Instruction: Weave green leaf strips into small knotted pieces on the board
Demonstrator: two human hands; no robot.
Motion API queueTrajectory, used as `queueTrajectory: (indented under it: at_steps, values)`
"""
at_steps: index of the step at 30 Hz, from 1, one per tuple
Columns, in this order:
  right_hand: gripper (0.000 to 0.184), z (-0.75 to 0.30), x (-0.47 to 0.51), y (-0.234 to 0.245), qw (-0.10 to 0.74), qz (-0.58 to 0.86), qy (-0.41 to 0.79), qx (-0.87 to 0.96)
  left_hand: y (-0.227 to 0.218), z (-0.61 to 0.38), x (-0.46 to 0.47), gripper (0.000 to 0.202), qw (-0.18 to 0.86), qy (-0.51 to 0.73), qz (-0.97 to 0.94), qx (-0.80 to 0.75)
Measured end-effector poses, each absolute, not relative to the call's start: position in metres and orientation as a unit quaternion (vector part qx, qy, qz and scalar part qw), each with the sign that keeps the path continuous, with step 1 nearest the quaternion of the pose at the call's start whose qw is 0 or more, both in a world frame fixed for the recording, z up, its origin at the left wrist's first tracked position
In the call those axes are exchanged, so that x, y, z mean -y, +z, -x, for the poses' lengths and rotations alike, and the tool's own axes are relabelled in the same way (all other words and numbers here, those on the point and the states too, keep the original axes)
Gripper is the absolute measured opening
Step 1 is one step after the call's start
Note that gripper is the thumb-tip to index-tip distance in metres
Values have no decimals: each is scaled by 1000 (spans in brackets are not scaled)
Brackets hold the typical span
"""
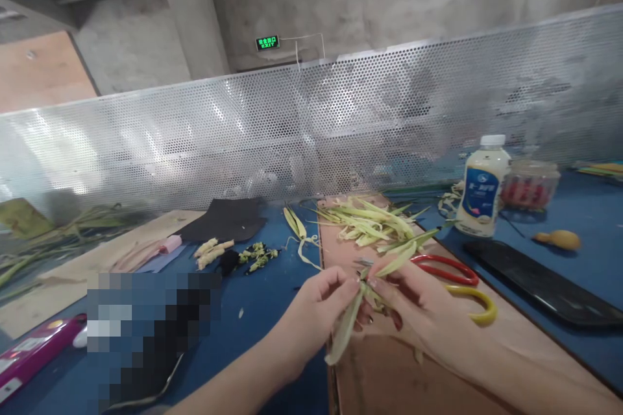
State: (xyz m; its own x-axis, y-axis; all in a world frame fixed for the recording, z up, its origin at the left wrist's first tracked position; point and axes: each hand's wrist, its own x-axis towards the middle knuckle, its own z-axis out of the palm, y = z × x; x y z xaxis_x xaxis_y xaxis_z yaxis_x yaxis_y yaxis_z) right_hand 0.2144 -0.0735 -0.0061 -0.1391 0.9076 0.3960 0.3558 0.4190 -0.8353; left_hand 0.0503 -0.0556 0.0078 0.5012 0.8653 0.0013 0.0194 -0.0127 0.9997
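Over the front of a brown board (389, 376), my left hand (318, 308) and my right hand (413, 311) meet, fingertips close together. Both pinch a pale green corn husk (344, 331), whose strip hangs down below the left fingers. A longer green husk strip (396, 259) sticks up toward the right from between the hands. Just beyond lies a heap of loose husk strips (370, 220). Close to my right hand are scissors with one red handle (450, 267) and one yellow handle (479, 305). My fingers hide the middle of the husk.
A white-capped bottle (483, 191), a clear jar (530, 185), a small gourd (559, 240) and a black phone (540, 282) stand or lie at right. Small tied husk pieces (260, 256), black sheet (226, 220) and a purple device (36, 353) are at left. A perforated metal screen (243, 136) closes the back.
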Motion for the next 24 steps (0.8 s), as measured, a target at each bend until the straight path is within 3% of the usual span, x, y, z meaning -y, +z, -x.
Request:
queueTrajectory:
  at_steps: [5, 24]
  values:
    - [11, -213, 80, -2, 439, 470, 230, 731, 7, -51, 56, 29, 618, 364, -623, -312]
    - [13, -211, 82, 3, 465, 468, 211, 721, 4, -52, 59, 26, 641, 398, -568, -330]
